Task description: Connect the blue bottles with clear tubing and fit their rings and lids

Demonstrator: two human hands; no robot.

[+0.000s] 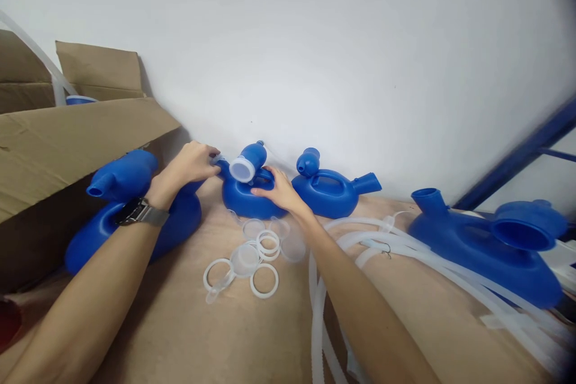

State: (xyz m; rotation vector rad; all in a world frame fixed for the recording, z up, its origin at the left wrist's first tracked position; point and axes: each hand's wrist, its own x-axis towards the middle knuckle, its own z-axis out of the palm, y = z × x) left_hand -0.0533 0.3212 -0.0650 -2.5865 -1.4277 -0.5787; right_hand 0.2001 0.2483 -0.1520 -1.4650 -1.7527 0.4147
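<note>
Here, my left hand (193,165) has its fingertips closed around a small translucent plastic piece (219,158) at the spout end of a rounded blue plastic jug (245,199); I cannot tell whether the piece is seated on the spout. My right hand (279,189) grips the jug at its loop handle, thumb laid across the front of the body. The jug stands on the tan worktop (180,324) in front of me, close to the plain white wall (315,42). On top of it sits a bulb-shaped blue plastic piece (254,156), its pale-rimmed wide end turned toward me.

Just in front of the jug lie thin white plastic rings (264,280) and clear round discs (245,260), some overlapping. A dark-faced watch with a metal band (144,214) is on my left wrist, and behind that forearm stands a second blue jug (90,240), beside an open brown cardboard box (81,132). Just right of my right hand is a third blue jug (326,198). Long translucent white tubes (317,324) curve past my right forearm toward a fourth blue jug (477,252), with a blue metal frame (513,150) beyond.
</note>
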